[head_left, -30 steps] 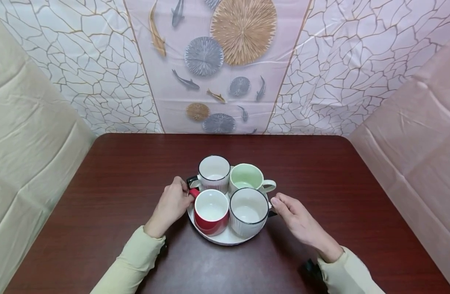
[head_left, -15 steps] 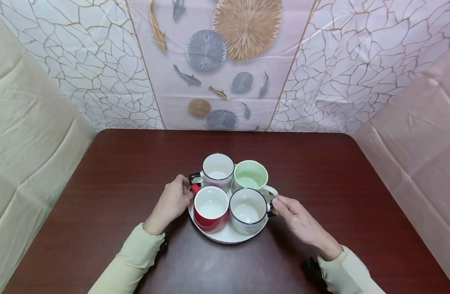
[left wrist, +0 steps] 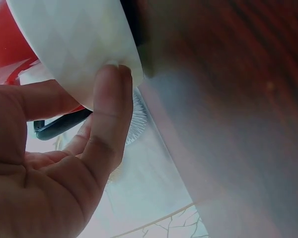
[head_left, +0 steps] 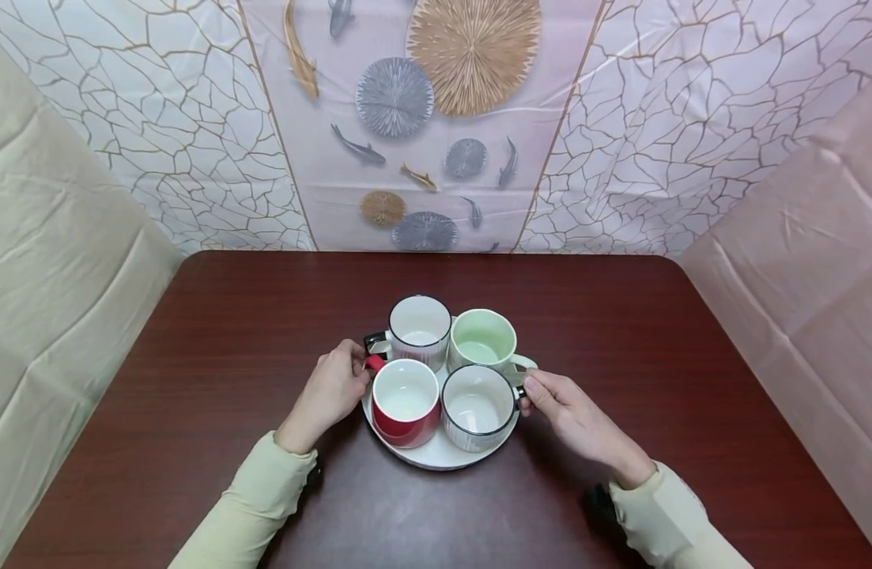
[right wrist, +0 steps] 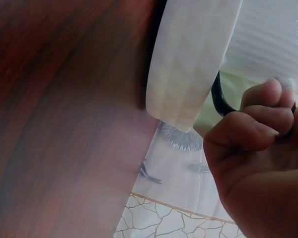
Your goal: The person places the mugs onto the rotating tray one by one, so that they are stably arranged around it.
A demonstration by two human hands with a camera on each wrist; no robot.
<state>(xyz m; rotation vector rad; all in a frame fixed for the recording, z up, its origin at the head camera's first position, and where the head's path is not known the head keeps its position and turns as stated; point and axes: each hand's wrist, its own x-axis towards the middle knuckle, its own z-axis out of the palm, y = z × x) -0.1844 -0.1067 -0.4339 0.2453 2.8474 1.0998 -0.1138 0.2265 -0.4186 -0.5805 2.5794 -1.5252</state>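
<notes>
Several mugs stand upright on a round white tray (head_left: 436, 456) on the table. In the head view, a red mug (head_left: 407, 431) is front left and a white mug with a black rim (head_left: 471, 431) front right. Behind them stand another black-rimmed white mug (head_left: 420, 348) and a pale green mug (head_left: 471, 336). My left hand (head_left: 330, 387) pinches the tray's left rim beside the red handle; the left wrist view shows fingertips (left wrist: 111, 89) against the tray's outer wall. My right hand (head_left: 574, 415) grips the front-right mug's black handle (right wrist: 221, 99), its fingers curled round it.
The dark red-brown table (head_left: 265, 308) extends around the tray on all sides. A patterned cloth (head_left: 436, 182) hangs behind its far edge. Padded beige panels (head_left: 51, 276) flank the table. The green mug's handle (head_left: 524, 362) lies close to my right hand.
My right hand's fingers have come in round the front-right mug's handle, moving slightly left. My left hand stays at the tray's rim. The head view has shifted a little.
</notes>
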